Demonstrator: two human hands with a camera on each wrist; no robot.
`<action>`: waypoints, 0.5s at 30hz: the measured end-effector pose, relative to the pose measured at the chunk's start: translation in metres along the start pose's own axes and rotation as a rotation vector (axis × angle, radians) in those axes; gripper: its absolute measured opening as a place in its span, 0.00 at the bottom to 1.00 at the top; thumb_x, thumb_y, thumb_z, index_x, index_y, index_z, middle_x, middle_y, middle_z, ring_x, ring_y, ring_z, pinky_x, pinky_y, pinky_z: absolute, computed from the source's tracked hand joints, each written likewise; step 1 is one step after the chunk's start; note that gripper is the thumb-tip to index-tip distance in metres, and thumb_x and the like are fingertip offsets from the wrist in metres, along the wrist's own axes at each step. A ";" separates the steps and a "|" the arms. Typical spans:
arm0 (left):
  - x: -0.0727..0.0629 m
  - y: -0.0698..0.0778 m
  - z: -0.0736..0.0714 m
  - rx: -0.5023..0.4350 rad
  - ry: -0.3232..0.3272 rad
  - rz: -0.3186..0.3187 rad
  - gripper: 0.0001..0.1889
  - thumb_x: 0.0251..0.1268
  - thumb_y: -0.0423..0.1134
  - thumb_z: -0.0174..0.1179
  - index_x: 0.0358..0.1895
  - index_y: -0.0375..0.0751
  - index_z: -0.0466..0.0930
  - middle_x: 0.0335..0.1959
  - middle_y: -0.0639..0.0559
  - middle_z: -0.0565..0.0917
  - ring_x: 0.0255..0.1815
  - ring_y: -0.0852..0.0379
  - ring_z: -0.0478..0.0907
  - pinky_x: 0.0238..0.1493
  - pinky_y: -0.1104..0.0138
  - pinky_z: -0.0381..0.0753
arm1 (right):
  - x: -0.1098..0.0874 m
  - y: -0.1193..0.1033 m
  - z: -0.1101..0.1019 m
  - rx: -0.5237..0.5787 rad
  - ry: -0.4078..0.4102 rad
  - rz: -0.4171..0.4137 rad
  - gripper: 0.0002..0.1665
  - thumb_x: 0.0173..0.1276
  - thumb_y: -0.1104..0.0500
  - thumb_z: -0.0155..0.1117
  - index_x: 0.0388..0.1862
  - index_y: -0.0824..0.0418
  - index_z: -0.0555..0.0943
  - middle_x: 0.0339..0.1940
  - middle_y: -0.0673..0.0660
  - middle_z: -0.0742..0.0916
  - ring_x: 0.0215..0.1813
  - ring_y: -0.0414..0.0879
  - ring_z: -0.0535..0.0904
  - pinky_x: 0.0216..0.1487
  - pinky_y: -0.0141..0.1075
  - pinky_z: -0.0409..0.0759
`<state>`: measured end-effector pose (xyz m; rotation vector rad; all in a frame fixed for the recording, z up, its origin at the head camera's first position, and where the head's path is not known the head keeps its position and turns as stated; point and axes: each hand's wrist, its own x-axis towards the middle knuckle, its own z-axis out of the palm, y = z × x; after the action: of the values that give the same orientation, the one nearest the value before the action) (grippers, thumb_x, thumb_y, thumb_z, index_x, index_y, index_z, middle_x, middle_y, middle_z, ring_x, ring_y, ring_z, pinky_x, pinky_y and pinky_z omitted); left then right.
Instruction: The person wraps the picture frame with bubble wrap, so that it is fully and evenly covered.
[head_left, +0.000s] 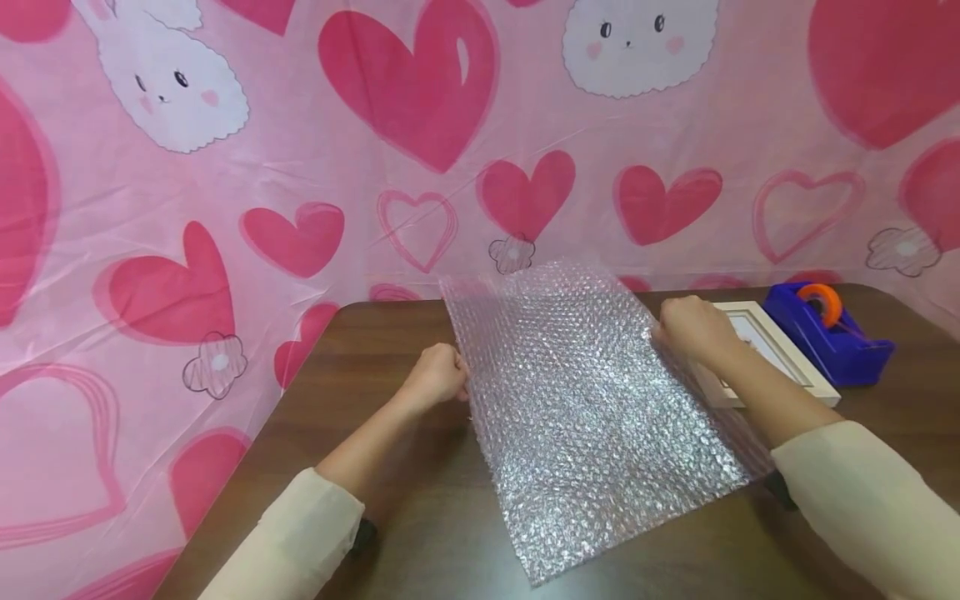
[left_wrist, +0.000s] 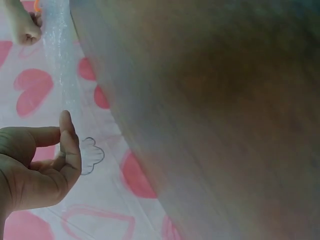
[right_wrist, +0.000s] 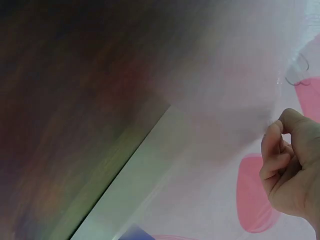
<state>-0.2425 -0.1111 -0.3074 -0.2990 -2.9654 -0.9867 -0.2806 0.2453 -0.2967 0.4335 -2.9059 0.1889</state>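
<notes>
Head view has a big see-through sheet of bubble wrap (head_left: 585, 400) pretty much dead centre, held up at a slant over a brown wood-look tabletop (head_left: 360, 354). Using the sheet as the clock, the left hand (head_left: 437, 372) is at about 9 o'clock and the right hand (head_left: 693, 327) is at about 2. Both grips are clenched on the wrap, each one pinching an edge, and the two wrist views show those pinches pretty clearly. Can't tell if the near corner of the sheet touches the tabletop or hangs just above it.

Out around 2 to 3 o'clock there's a pale picture frame (head_left: 791, 350) lying flat, partly hidden by the right forearm (head_left: 772, 400). Just beside it, further out on the same side, sits a blue tape dispenser (head_left: 813, 337) with an orange roll (head_left: 831, 302) in it.

Behind everything, from 9 round past 12, is a pink cloth (head_left: 525, 108) with red hearts and white bunny faces. Cream sleeves (head_left: 862, 500) come in at 8 and 4 o'clock.
</notes>
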 end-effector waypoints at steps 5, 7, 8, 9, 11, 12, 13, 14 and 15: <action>0.001 -0.002 -0.002 -0.031 0.032 -0.029 0.13 0.55 0.25 0.51 0.14 0.36 0.75 0.12 0.50 0.78 0.19 0.50 0.82 0.12 0.73 0.67 | 0.012 0.001 0.002 0.069 0.011 0.053 0.18 0.55 0.63 0.51 0.06 0.59 0.68 0.11 0.53 0.74 0.19 0.50 0.68 0.19 0.43 0.69; 0.002 -0.003 -0.001 -0.030 0.038 -0.040 0.15 0.55 0.26 0.50 0.12 0.37 0.72 0.11 0.50 0.77 0.19 0.49 0.82 0.11 0.73 0.64 | 0.016 0.000 0.003 0.093 0.010 0.064 0.19 0.55 0.62 0.51 0.05 0.58 0.69 0.09 0.51 0.74 0.19 0.51 0.70 0.21 0.44 0.70; 0.003 -0.003 -0.001 -0.024 0.040 -0.040 0.16 0.55 0.26 0.50 0.11 0.38 0.70 0.11 0.49 0.77 0.19 0.49 0.81 0.10 0.73 0.63 | 0.018 0.000 0.003 0.098 0.013 0.065 0.19 0.55 0.62 0.51 0.05 0.58 0.70 0.09 0.50 0.74 0.19 0.51 0.70 0.22 0.44 0.71; 0.005 -0.004 0.000 -0.020 0.040 -0.039 0.17 0.56 0.26 0.49 0.10 0.38 0.69 0.10 0.50 0.77 0.18 0.49 0.81 0.10 0.74 0.62 | 0.020 0.000 0.004 0.104 0.017 0.063 0.19 0.55 0.61 0.51 0.05 0.58 0.71 0.08 0.49 0.75 0.19 0.51 0.71 0.23 0.46 0.72; 0.008 -0.006 0.002 -0.003 0.045 -0.025 0.18 0.56 0.25 0.49 0.09 0.39 0.67 0.09 0.50 0.76 0.16 0.51 0.80 0.09 0.74 0.61 | 0.022 -0.001 0.006 0.116 0.024 0.047 0.19 0.55 0.62 0.53 0.05 0.58 0.73 0.07 0.47 0.76 0.20 0.51 0.73 0.26 0.48 0.73; 0.011 -0.006 0.004 0.008 0.050 -0.015 0.17 0.56 0.25 0.48 0.09 0.38 0.68 0.09 0.50 0.76 0.14 0.53 0.79 0.09 0.74 0.62 | 0.023 -0.001 0.007 0.124 0.024 0.044 0.18 0.54 0.62 0.53 0.06 0.59 0.74 0.07 0.47 0.77 0.20 0.51 0.74 0.28 0.49 0.74; 0.014 -0.007 0.005 0.020 0.055 -0.005 0.16 0.56 0.24 0.48 0.11 0.37 0.70 0.09 0.50 0.76 0.13 0.55 0.78 0.09 0.74 0.63 | 0.023 -0.001 0.009 0.134 0.022 0.047 0.17 0.54 0.62 0.53 0.06 0.59 0.75 0.08 0.47 0.77 0.20 0.51 0.74 0.28 0.49 0.74; 0.017 -0.007 0.007 0.033 0.061 0.005 0.15 0.56 0.24 0.47 0.12 0.36 0.71 0.09 0.50 0.76 0.12 0.56 0.77 0.09 0.74 0.65 | 0.024 -0.001 0.010 0.144 0.018 0.048 0.17 0.53 0.63 0.53 0.07 0.59 0.75 0.08 0.47 0.78 0.21 0.50 0.75 0.29 0.49 0.74; 0.020 -0.008 0.008 0.055 0.068 0.013 0.15 0.56 0.24 0.47 0.14 0.35 0.73 0.10 0.50 0.76 0.11 0.57 0.76 0.10 0.74 0.67 | 0.024 0.000 0.012 0.153 0.018 0.046 0.16 0.53 0.63 0.53 0.07 0.59 0.76 0.08 0.47 0.78 0.21 0.50 0.76 0.30 0.50 0.74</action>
<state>-0.2630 -0.1087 -0.3171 -0.2785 -2.9193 -0.8937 -0.3056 0.2364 -0.3034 0.3868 -2.8967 0.4220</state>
